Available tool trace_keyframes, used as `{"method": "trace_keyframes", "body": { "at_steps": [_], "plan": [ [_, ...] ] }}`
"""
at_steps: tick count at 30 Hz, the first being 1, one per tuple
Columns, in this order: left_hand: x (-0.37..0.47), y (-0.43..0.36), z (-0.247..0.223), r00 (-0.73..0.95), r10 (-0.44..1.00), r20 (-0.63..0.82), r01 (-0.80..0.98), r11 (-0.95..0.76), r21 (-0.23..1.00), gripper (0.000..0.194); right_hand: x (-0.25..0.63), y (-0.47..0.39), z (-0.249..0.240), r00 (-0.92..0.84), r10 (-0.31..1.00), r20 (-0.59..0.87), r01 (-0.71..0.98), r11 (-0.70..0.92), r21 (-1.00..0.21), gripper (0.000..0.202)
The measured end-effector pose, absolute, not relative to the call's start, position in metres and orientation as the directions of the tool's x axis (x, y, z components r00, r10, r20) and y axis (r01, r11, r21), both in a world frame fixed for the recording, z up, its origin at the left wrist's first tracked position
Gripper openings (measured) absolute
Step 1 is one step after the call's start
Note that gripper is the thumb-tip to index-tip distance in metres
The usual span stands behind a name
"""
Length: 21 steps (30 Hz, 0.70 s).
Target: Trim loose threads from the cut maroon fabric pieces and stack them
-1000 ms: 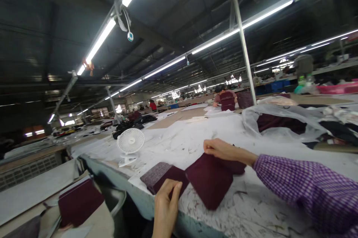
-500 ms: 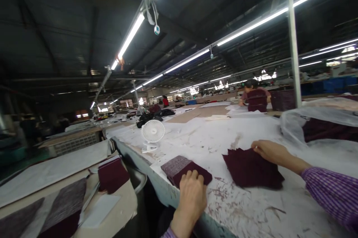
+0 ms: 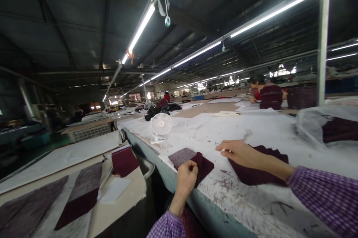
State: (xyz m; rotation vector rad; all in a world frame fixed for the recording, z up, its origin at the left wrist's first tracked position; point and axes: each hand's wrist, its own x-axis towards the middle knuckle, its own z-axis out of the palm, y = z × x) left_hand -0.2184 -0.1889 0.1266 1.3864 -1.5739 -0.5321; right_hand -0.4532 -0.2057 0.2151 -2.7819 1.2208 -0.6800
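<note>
My left hand [image 3: 187,178] is closed in a pinch on the near edge of a maroon fabric piece [image 3: 205,167], lifting that edge slightly. This piece lies on a stack whose far-left part shows a speckled grey-mauve fabric [image 3: 182,156]. My right hand [image 3: 237,153] is stretched out above the table, fingers pointing left and thumb apart, with a small white spot at the thumb tip. Partly under that hand and wrist sits a second stack of maroon fabric pieces [image 3: 251,174] with a jagged far edge.
A white fan [image 3: 161,123] stands on the long paper-covered table [image 3: 207,130]. At right are a plastic-wrapped maroon bundle [image 3: 337,129] and a metal post [image 3: 323,44]. A lower side table [image 3: 127,197] at left holds more fabric pieces. Another person [image 3: 254,91] is across the table.
My right hand has left the far edge of the right stack and moved left. My left hand went from lying on the left stack to pinching its top piece. The view has turned left.
</note>
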Motion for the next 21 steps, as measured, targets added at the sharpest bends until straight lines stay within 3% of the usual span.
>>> {"method": "trace_keyframes", "body": {
  "at_steps": [5,13,21],
  "plan": [
    [-0.22,-0.188,0.121,0.05,-0.909,0.414,-0.523,0.329,0.786,0.014,-0.396,-0.214,0.211,0.759,-0.545,0.357,-0.564,-0.824,-0.058,0.052],
    [-0.216,-0.188,0.12,0.057,-0.928,0.367,-0.449,0.305,0.84,0.013,-0.388,-0.228,0.204,0.711,-0.626,0.319,-0.671,-0.74,0.042,0.025],
    [-0.222,-0.186,0.13,-0.008,-0.901,0.435,-0.525,0.374,0.765,0.022,-0.395,-0.216,0.203,0.702,-0.623,0.346,-0.675,-0.737,0.043,0.018]
  ]
}}
